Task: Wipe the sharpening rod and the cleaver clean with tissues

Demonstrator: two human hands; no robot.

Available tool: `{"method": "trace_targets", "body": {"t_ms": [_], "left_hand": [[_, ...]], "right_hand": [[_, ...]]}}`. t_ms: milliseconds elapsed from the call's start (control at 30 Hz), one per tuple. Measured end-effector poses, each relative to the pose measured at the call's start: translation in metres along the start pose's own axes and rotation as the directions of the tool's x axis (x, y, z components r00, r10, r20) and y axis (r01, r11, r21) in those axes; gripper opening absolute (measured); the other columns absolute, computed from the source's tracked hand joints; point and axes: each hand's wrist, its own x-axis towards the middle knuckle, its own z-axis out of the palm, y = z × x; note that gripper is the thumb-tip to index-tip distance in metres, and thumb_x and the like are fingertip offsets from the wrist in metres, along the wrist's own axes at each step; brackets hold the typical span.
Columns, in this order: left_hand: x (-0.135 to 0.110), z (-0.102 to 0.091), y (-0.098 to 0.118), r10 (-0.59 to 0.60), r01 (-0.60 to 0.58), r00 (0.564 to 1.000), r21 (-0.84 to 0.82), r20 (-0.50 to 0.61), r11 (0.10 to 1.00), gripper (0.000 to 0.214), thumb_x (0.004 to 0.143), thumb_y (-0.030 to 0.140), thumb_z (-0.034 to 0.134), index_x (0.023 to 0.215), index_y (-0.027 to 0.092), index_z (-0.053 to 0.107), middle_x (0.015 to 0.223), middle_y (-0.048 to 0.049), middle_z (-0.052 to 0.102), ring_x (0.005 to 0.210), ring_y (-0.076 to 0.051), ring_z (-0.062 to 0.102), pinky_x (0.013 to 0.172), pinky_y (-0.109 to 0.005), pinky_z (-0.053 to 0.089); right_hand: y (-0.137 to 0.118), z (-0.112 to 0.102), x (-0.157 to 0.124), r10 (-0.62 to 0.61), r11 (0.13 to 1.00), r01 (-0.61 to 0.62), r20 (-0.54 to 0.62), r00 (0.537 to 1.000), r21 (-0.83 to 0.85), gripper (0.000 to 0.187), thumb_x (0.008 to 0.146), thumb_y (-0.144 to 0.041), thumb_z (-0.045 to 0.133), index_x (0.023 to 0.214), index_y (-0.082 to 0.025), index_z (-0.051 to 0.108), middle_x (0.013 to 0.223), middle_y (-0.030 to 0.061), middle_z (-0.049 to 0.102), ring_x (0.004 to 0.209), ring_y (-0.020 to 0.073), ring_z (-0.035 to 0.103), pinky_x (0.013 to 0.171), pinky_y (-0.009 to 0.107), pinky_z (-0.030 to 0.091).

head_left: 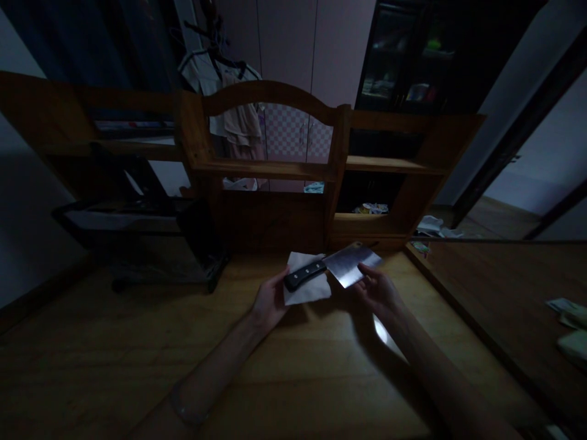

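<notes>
My left hand (269,300) is closed on a white cloth or tissue (306,287) and on the black handle of a cleaver (304,275), which lies across the cloth. The cleaver's wide steel blade (352,266) points right and catches the light. My right hand (376,289) holds the blade from below at its lower right edge, fingers pinched on the metal. Both hands are above the wooden table (275,366), near its far edge. The room is dim.
A wooden shelf unit (275,165) with an arched top stands at the table's back edge, with small items in its right cubby (372,208). A dark chair or stand (137,220) is at the left. A second wooden surface (504,293) with papers (568,318) lies right.
</notes>
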Motion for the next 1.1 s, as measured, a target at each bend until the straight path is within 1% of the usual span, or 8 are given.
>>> {"method": "trace_targets", "body": {"t_ms": [167,300,500,600,700,900,1000,1100], "left_hand": [[0.003,0.004,0.002,0.051,-0.051,0.998,0.005,-0.024,0.999,0.034,0.091,0.023,0.053,0.117,0.003,0.064,0.111,-0.0143,0.071,0.107,-0.027,0.066,0.099,-0.037,0.049],[0.006,0.005,0.004,0.113,-0.113,0.987,0.007,-0.112,0.994,0.034,0.091,0.02,0.052,0.117,0.003,0.064,0.108,-0.0144,0.072,0.106,-0.028,0.066,0.097,-0.039,0.051],[0.013,-0.005,0.01,0.211,-0.209,0.961,0.034,-0.178,0.977,0.031,0.09,0.022,0.052,0.113,0.007,0.066,0.106,-0.0114,0.073,0.102,-0.025,0.068,0.091,-0.037,0.054],[0.015,-0.008,0.01,0.272,-0.257,0.936,0.094,-0.226,0.962,0.029,0.09,0.023,0.053,0.111,0.008,0.068,0.106,-0.0099,0.073,0.101,-0.023,0.068,0.091,-0.033,0.054],[0.014,-0.008,0.006,0.252,-0.223,0.943,0.153,-0.216,0.963,0.032,0.09,0.029,0.055,0.111,0.008,0.068,0.109,-0.0106,0.072,0.101,-0.023,0.068,0.089,-0.032,0.055],[0.008,-0.008,-0.004,0.034,0.013,0.985,0.276,-0.167,0.961,0.039,0.084,0.038,0.065,0.107,0.007,0.071,0.106,-0.0138,0.073,0.091,-0.025,0.071,0.081,-0.03,0.056],[0.007,-0.009,-0.006,0.053,-0.017,0.994,0.361,-0.09,0.933,0.04,0.081,0.04,0.068,0.103,0.008,0.073,0.102,-0.014,0.074,0.086,-0.024,0.071,0.076,-0.029,0.056],[0.008,-0.01,-0.005,0.115,-0.076,0.991,0.417,-0.068,0.906,0.037,0.078,0.039,0.071,0.096,0.006,0.074,0.096,-0.0145,0.074,0.079,-0.023,0.071,0.07,-0.027,0.054]], "right_hand": [[-0.002,0.0,0.0,0.034,0.999,-0.033,-0.04,0.999,0.012,0.015,0.084,0.0,0.056,0.082,-0.015,0.057,0.063,0.0011,0.067,0.053,0.0142,0.068,0.054,0.021,0.061],[-0.002,-0.003,0.003,0.017,1.0,-0.015,-0.069,0.997,0.023,0.013,0.086,-0.002,0.054,0.085,-0.014,0.058,0.072,0.0041,0.07,0.062,0.0158,0.071,0.06,0.024,0.063],[-0.006,-0.011,0.008,-0.027,0.999,0.03,-0.099,0.995,0.026,0.012,0.088,-0.006,0.053,0.084,-0.017,0.056,0.072,0.0014,0.069,0.063,0.0135,0.071,0.064,0.023,0.063],[-0.007,-0.01,0.008,-0.024,1.0,0.025,-0.083,0.996,0.005,0.013,0.088,-0.007,0.056,0.081,-0.018,0.055,0.068,-0.0004,0.068,0.057,0.0121,0.068,0.06,0.022,0.062],[-0.003,-0.006,0.005,-0.006,0.999,0.004,-0.052,0.999,-0.037,0.011,0.086,-0.007,0.057,0.083,-0.017,0.057,0.07,0.0018,0.069,0.06,0.014,0.069,0.06,0.023,0.063],[0.009,0.003,-0.003,0.057,0.991,-0.055,0.014,0.998,-0.12,0.01,0.083,-0.005,0.061,0.09,-0.012,0.062,0.081,0.0089,0.073,0.071,0.0193,0.072,0.068,0.03,0.064],[0.01,0.003,-0.004,0.062,0.99,-0.06,0.016,0.998,-0.131,0.01,0.083,-0.006,0.061,0.089,-0.013,0.062,0.081,0.0082,0.073,0.071,0.0191,0.072,0.067,0.029,0.063],[0.007,0.002,-0.004,0.035,0.992,-0.035,0.006,0.999,-0.119,0.012,0.083,-0.005,0.059,0.089,-0.015,0.061,0.08,0.0058,0.073,0.072,0.0179,0.072,0.069,0.028,0.063]]}}
